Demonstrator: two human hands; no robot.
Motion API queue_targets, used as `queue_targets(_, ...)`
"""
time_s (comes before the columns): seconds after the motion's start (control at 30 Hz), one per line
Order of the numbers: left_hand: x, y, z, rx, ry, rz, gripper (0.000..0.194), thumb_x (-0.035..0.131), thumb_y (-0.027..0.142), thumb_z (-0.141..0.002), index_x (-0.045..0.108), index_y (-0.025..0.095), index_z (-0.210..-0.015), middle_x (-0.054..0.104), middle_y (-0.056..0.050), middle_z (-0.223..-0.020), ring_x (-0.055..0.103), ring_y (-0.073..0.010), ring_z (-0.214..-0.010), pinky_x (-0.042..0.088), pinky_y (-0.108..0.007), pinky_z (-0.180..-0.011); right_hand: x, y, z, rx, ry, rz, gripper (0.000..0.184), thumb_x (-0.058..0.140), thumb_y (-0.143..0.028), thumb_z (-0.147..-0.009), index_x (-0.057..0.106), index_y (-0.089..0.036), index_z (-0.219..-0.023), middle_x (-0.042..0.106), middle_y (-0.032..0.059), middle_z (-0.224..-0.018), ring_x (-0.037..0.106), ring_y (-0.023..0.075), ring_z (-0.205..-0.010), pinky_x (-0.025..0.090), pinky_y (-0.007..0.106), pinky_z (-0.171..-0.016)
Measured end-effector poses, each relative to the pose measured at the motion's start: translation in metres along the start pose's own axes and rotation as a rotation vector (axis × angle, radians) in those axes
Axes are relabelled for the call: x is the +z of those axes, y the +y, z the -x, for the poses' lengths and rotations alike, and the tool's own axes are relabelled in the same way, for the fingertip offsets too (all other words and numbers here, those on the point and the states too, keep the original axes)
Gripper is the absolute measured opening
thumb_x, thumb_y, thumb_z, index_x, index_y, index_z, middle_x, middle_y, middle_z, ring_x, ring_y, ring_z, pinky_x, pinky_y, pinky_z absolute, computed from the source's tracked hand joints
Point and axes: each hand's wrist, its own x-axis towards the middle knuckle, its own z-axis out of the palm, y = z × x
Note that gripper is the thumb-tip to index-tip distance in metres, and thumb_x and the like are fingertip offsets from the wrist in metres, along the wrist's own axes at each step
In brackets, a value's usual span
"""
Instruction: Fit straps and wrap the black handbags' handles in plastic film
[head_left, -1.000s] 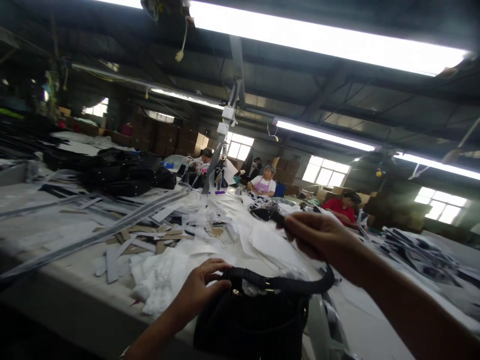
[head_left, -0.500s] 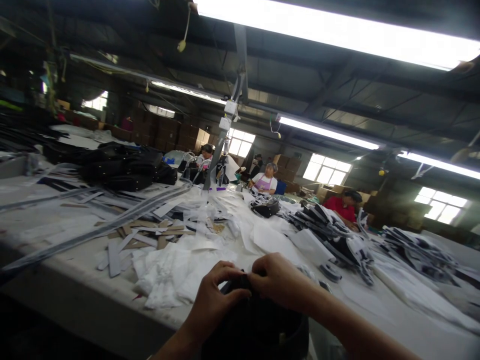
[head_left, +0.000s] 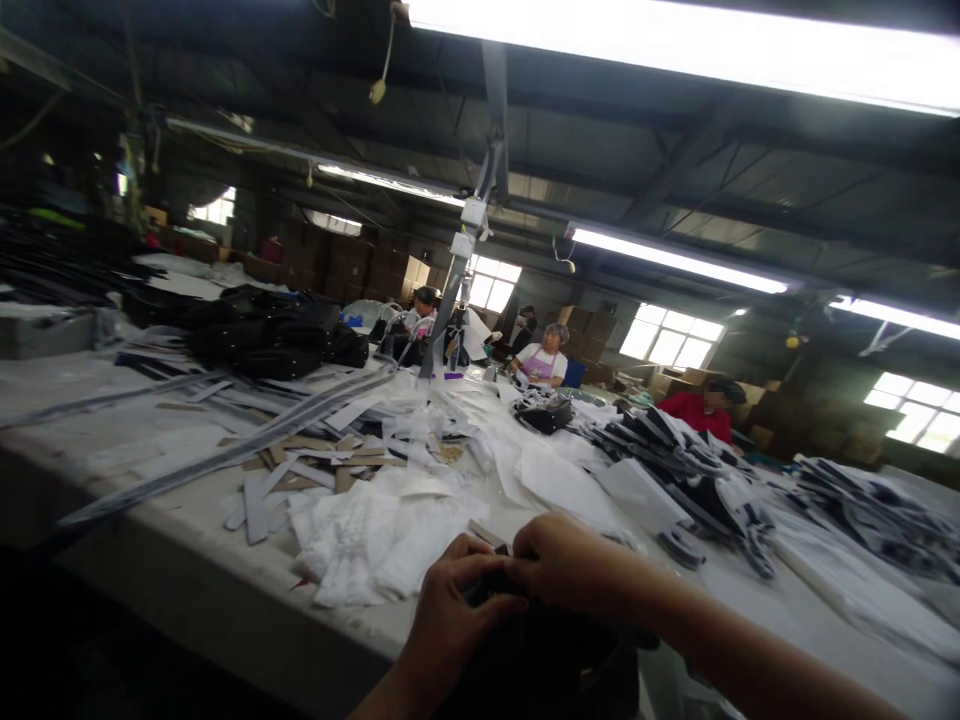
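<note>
A black bag (head_left: 559, 665) with a small gold-coloured fitting sits low in the view, against the near side of the table. My left hand (head_left: 465, 605) pinches its upper edge between thumb and fingers. Close beside it, my right hand (head_left: 559, 560) is closed at the same edge, fingertips nearly meeting the left ones. What exactly lies between the fingertips is partly hidden. Just beyond the hands, crumpled white sheets (head_left: 382, 535) cover part of the table.
Loose grey and brown strips (head_left: 300, 465) lie beyond the sheets at left. Black bags (head_left: 277, 335) are heaped farther back. Stacks of dark and white pieces (head_left: 675, 455) stand at right. A slanted post (head_left: 450, 300) rises mid-table. Co-workers (head_left: 546, 355) sit at the far side.
The whole view has shifted slightly, so the surroundings sit farther right. Both hands stay at the bag's edge, and the right forearm lies a little differently across the bag.
</note>
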Motion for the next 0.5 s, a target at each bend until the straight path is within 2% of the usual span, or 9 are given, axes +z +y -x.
queue_targets(0.1, -0.005, 0.004, -0.003, 0.045, -0.012, -0.03, 0.023, 0.082, 0.02, -0.07, 0.079, 0.027, -0.091, 0.065, -0.002, -0.094, 0.063, -0.0206, -0.095, 0.048, -0.028, -0.085, -0.003, 0.005, 0.011, -0.005, 0.158, 0.116, 0.03, 0.055, -0.045, -0.086, 0.07, -0.02, -0.083, 0.07, 0.0064, -0.076, 0.059, 0.0196, -0.068, 0.03, 0.028, -0.056)
queue_targets(0.17, -0.007, 0.007, -0.004, 0.057, -0.008, -0.029, 0.02, 0.082, 0.022, -0.071, 0.079, 0.025, -0.091, 0.066, -0.003, -0.096, 0.063, -0.021, -0.095, 0.048, -0.028, -0.086, -0.004, 0.01, 0.014, -0.023, 0.244, 0.153, 0.025, 0.055, -0.042, -0.088, 0.066, -0.023, -0.1, 0.071, 0.0057, -0.082, 0.061, 0.0215, -0.073, 0.033, 0.028, -0.06)
queue_targets(0.27, -0.005, 0.007, -0.004, 0.066, -0.006, -0.024, 0.021, 0.083, 0.024, -0.07, 0.078, 0.025, -0.091, 0.066, -0.004, -0.096, 0.063, -0.0221, -0.097, 0.048, -0.029, -0.088, 0.003, 0.013, 0.012, -0.116, 0.248, 0.107, 0.023, 0.053, -0.027, -0.089, 0.06, -0.025, -0.111, 0.07, 0.0036, -0.084, 0.062, 0.0214, -0.08, 0.037, 0.028, -0.067)
queue_targets(0.33, -0.003, 0.005, -0.003, 0.059, 0.0, -0.024, 0.021, 0.083, 0.023, -0.07, 0.079, 0.025, -0.091, 0.067, -0.004, -0.096, 0.063, -0.023, -0.098, 0.048, -0.03, -0.089, 0.009, 0.011, 0.009, -0.163, 0.237, 0.063, 0.022, 0.052, -0.025, -0.09, 0.06, -0.024, -0.111, 0.071, 0.0031, -0.084, 0.064, 0.021, -0.081, 0.038, 0.028, -0.068)
queue_targets(0.43, -0.004, 0.003, -0.001, 0.026, 0.004, -0.011, 0.025, 0.08, 0.023, -0.073, 0.078, 0.027, -0.097, 0.068, -0.004, -0.098, 0.063, -0.0238, -0.099, 0.048, -0.031, -0.09, 0.014, 0.009, 0.006, -0.193, 0.24, 0.091, 0.031, 0.057, -0.036, -0.091, 0.059, -0.026, -0.12, 0.072, 0.0038, -0.086, 0.066, 0.0235, -0.081, 0.039, 0.03, -0.067)
queue_targets(0.5, -0.009, 0.003, -0.001, 0.019, -0.004, -0.003, 0.031, 0.079, 0.022, -0.074, 0.077, 0.028, -0.105, 0.069, -0.004, -0.099, 0.064, -0.0237, -0.099, 0.049, -0.032, -0.091, 0.013, 0.008, 0.007, -0.229, 0.269, 0.182, 0.045, 0.067, -0.048, -0.083, 0.06, -0.027, -0.122, 0.073, 0.0064, -0.094, 0.067, 0.0283, -0.088, 0.042, 0.033, -0.072)
